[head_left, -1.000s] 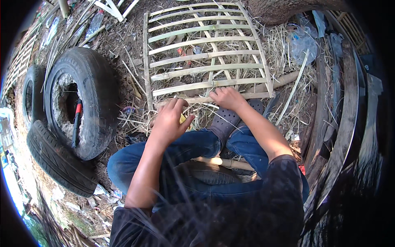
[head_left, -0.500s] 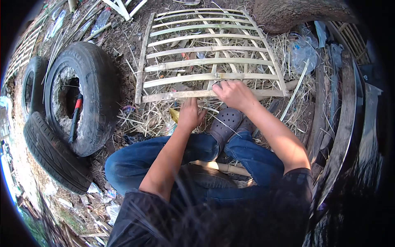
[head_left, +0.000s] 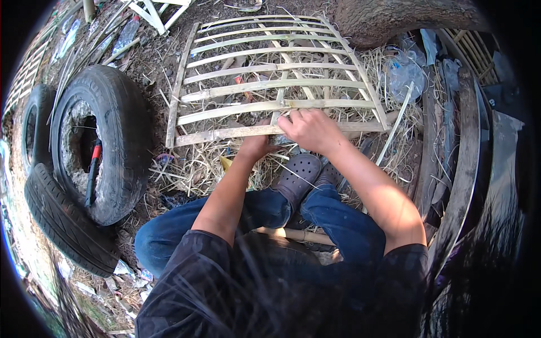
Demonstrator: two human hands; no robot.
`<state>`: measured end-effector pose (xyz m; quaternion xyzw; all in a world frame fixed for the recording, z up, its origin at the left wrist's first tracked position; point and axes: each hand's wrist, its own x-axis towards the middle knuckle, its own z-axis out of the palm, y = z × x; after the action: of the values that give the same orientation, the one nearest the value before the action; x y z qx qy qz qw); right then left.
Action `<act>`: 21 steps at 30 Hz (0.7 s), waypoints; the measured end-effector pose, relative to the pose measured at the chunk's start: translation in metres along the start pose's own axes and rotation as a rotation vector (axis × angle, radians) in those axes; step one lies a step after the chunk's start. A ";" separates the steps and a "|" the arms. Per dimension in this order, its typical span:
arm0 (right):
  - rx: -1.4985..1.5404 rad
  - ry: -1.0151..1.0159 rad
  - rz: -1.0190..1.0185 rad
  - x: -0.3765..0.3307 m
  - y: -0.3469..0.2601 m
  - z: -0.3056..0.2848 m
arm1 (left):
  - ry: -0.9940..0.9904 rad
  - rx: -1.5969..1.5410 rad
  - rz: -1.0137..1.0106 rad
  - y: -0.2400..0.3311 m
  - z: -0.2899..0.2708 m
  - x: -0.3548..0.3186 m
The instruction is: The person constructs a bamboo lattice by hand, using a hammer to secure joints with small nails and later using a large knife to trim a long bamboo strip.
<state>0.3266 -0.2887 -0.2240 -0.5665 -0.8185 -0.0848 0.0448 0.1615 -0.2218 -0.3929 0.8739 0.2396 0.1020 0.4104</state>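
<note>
A lattice panel of pale split bamboo [head_left: 228,91] lies before me, with long curved slats, side rails and slanting strips beneath. My right hand [head_left: 313,130] is closed over its near rail, fingers curled beside an upright strip; whatever is pinched under the fingertips is hidden. Under that same rail reaches my left hand [head_left: 256,146], close to the right one. Its fingers are mostly covered by the rail, so their grip does not show. A thin pale strand [head_left: 298,173] runs below my hands, across a grey clog [head_left: 297,176] on my foot.
Left of me stands a worn tire [head_left: 121,141] with a rough pale filling and a red-and-black tool handle [head_left: 93,172] in its hole. Another tire [head_left: 67,222] leans there. Straw, clear plastic [head_left: 406,76], a tree trunk [head_left: 394,19] and weathered planks [head_left: 459,169] lie around.
My left hand has moved forward, its fingers passing under the near rail. The right hand keeps its place on the panel. The whole view has shifted slightly.
</note>
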 end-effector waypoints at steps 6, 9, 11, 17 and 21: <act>0.042 -0.085 0.060 -0.018 -0.013 0.036 | 0.051 0.088 -0.023 0.005 -0.004 -0.024; 0.066 -0.092 0.067 -0.026 -0.021 0.054 | 0.074 0.153 -0.114 0.018 -0.008 -0.042; 0.075 -0.059 0.064 -0.031 -0.028 0.068 | 0.058 0.261 -0.151 0.022 -0.010 -0.047; 0.070 -0.089 0.093 -0.047 -0.043 0.109 | -0.201 0.531 -0.476 0.060 -0.023 -0.081; 0.094 -0.078 0.116 -0.052 -0.050 0.124 | -0.251 0.669 -0.596 0.105 -0.026 -0.114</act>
<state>0.3011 -0.3299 -0.3588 -0.6133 -0.7883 -0.0216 0.0442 0.0885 -0.3191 -0.2939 0.8570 0.4485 -0.2097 0.1431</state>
